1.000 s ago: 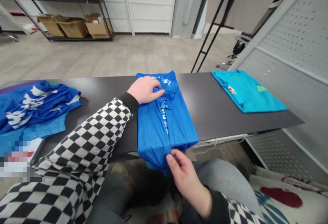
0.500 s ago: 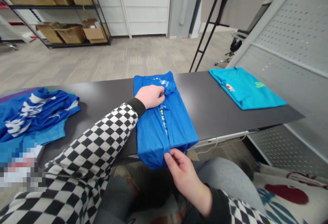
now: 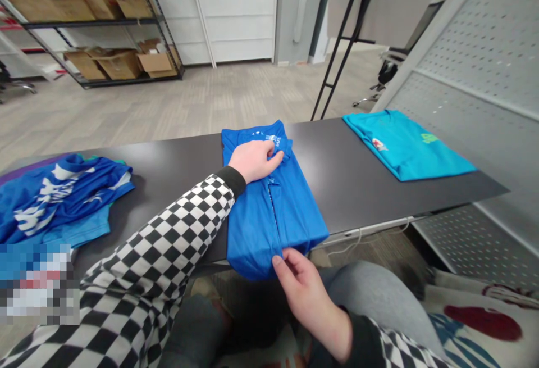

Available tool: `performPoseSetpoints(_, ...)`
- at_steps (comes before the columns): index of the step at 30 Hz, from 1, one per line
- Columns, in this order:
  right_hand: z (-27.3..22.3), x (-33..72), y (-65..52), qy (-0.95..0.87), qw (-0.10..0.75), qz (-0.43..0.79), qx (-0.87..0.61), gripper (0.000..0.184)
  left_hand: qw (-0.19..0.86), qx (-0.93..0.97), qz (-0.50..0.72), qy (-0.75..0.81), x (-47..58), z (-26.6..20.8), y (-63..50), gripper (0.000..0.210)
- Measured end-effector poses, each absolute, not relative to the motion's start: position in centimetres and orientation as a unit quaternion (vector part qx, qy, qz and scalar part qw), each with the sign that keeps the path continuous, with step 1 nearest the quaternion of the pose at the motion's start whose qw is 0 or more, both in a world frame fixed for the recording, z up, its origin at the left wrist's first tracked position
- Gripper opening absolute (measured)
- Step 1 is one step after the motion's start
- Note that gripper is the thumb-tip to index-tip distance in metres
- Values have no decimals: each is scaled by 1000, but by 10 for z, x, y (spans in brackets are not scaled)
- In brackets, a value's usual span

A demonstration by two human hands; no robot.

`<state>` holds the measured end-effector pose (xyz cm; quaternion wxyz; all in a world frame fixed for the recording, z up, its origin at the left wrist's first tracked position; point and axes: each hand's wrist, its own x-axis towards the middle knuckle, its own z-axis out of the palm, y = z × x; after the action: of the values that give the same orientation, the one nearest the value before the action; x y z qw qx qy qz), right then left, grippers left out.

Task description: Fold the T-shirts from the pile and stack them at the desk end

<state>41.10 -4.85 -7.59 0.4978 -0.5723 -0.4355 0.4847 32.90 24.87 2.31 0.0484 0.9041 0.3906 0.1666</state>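
My left hand (image 3: 255, 160) lies flat on the far end of the folded blue shirt (image 3: 290, 205), which sits mid-bench (image 3: 349, 182) with its near end over the edge. My right hand (image 3: 303, 286) seems to pinch that hem. I should keep the panels aligned and taut. A teal shirt (image 3: 406, 146) lies well to the right, a loose pile of shirts (image 3: 59, 194) left; nothing obstructs.

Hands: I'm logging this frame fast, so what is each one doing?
Left hand: open, pressing flat on the blue shirt near its far end.
Right hand: pinching the shirt's near edge.
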Motion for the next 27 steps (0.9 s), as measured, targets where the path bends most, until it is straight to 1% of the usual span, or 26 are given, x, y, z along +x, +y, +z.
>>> performPoseSetpoints(2, -74, 413, -49, -437, 493, 483, -577, 49, 46, 909, 181, 373, 325, 21, 252, 43)
performPoseSetpoints(3, -74, 414, -49, -439, 490, 483, -578, 50, 49, 916, 169, 360, 323, 20, 254, 47)
performPoseSetpoints(7, -73, 415, -52, -442, 485, 489, -574, 49, 93, 936, 45, 336, 318, 14, 257, 86)
performPoseSetpoints(9, -72, 414, -54, -442, 483, 494, -573, 48, 109, 935, 5, 338, 317, 14, 259, 94)
performPoseSetpoints(11, -71, 414, -57, -441, 485, 497, -570, 48, 126, 932, -10, 339, 316, 16, 262, 90)
performPoseSetpoints(14, -70, 413, -60, -437, 503, 485, -566, 47, 145, 928, -10, 344, 314, 17, 268, 78)
performPoseSetpoints(19, -72, 414, -59, -436, 513, 472, -569, 47, 141, 930, 30, 339, 309, 15, 272, 68)
performPoseSetpoints(22, -72, 414, -58, -449, 494, 480, -569, 46, 116, 929, 57, 346, 307, 16, 269, 68)
performPoseSetpoints(27, -75, 413, -60, -473, 474, 482, -564, 45, 90, 933, -7, 347, 306, 18, 269, 69)
